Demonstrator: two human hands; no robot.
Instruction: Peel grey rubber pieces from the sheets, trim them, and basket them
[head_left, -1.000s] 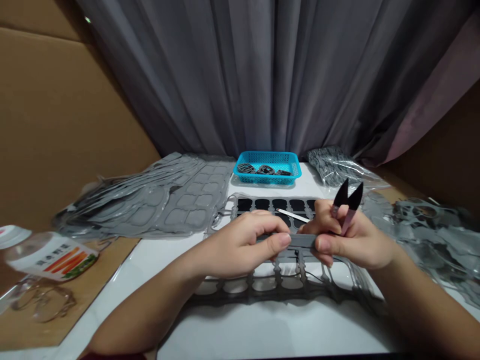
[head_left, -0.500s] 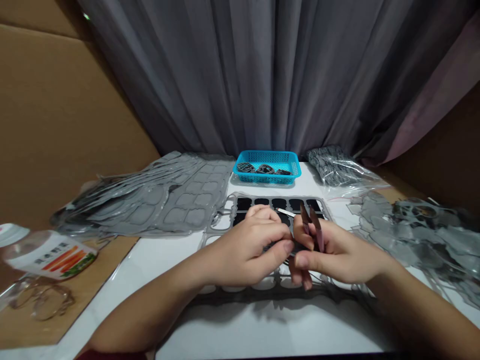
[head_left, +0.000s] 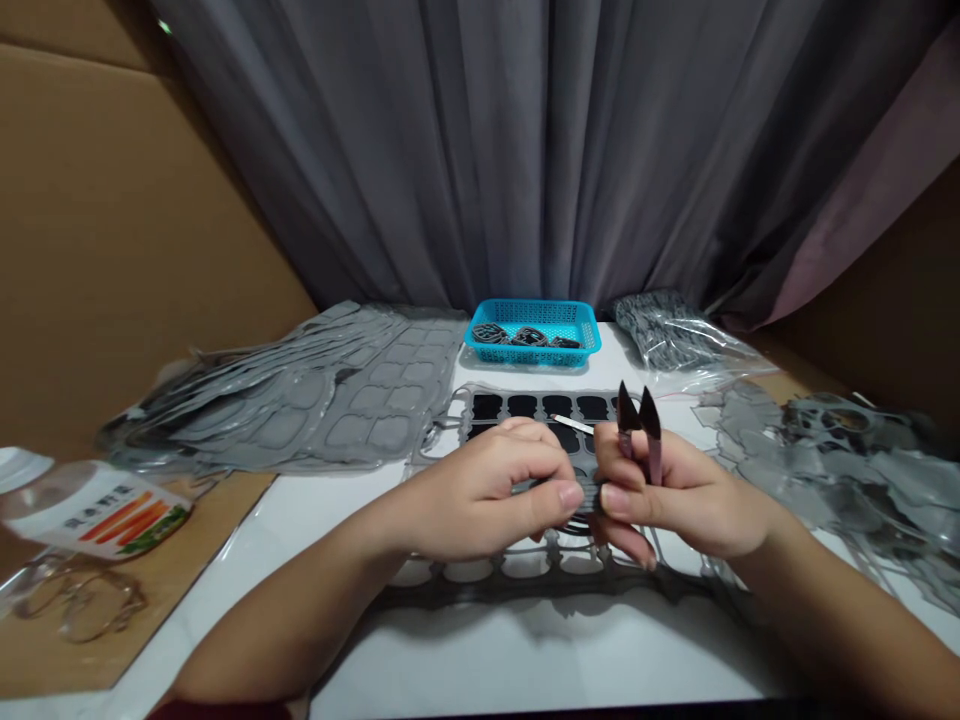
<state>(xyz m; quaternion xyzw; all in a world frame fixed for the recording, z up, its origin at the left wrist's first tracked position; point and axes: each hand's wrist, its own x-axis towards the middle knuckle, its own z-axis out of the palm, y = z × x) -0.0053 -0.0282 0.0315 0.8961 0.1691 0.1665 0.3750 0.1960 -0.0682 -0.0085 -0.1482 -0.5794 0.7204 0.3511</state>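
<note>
My left hand (head_left: 499,490) is closed, its thumb and fingertips pinching a small grey ridged piece (head_left: 581,492) in front of me. Opposite it, my right hand (head_left: 675,490) has its thumb and finger at the right edge of that piece. A two-pointed tool with dark tips and pinkish arms (head_left: 652,435) sits in my right fingers, points upward and apart; whether it is tweezers or snips I cannot tell. Beneath both hands lies a grey cut-out sheet (head_left: 525,568) with black-filled openings at its far end. A thin white stick (head_left: 572,426) reaches towards my right fingers.
A blue basket (head_left: 534,358) with several dark patterned pieces stands at the back. Stacked grey sheets (head_left: 375,400) lie left, grey scraps (head_left: 862,470) right. A plastic bag of dark pieces (head_left: 675,335) is back right. Near left are a labelled jar (head_left: 105,510) and glasses (head_left: 94,605).
My right hand has shifted slightly right and turned, so the tool's points stand more upright. The grey piece between the hands shows more. My left hand has moved a little left.
</note>
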